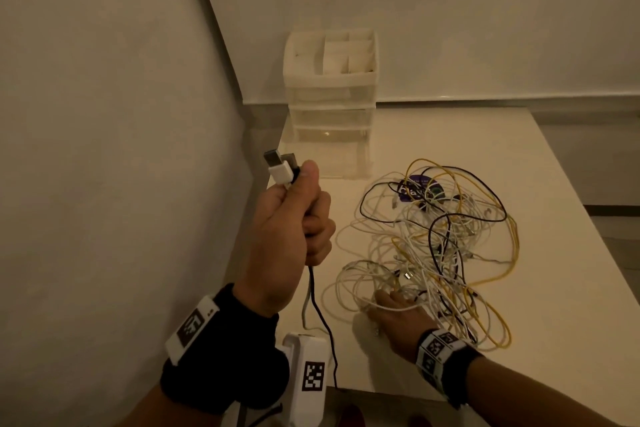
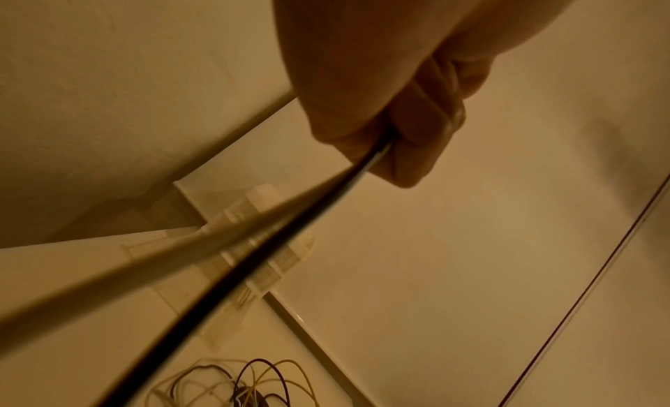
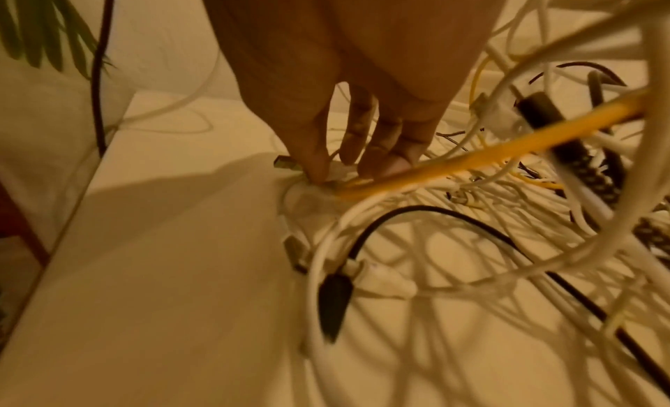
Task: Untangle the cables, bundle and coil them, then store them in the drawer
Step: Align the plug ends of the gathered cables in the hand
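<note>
Left hand (image 1: 291, 236), cables (image 1: 433, 246), drawer unit (image 1: 330, 104)

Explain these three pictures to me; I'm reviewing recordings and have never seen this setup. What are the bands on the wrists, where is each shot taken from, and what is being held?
No machine here: a person works bare-handed, wearing a head camera and a camera strapped to each wrist. The patterned bands are those wrist mounts.

The head view looks down at a white table. On it lie a tangle of cables, white, yellow and black, and a small drawer unit by the wall.

The left hand is raised and grips two cables, a white and a black one, with their USB plugs sticking out above the thumb. The left wrist view shows those cables running from the fist.

The right hand reaches into the tangle; the right wrist view shows its fingertips pinching a plug there.
</note>
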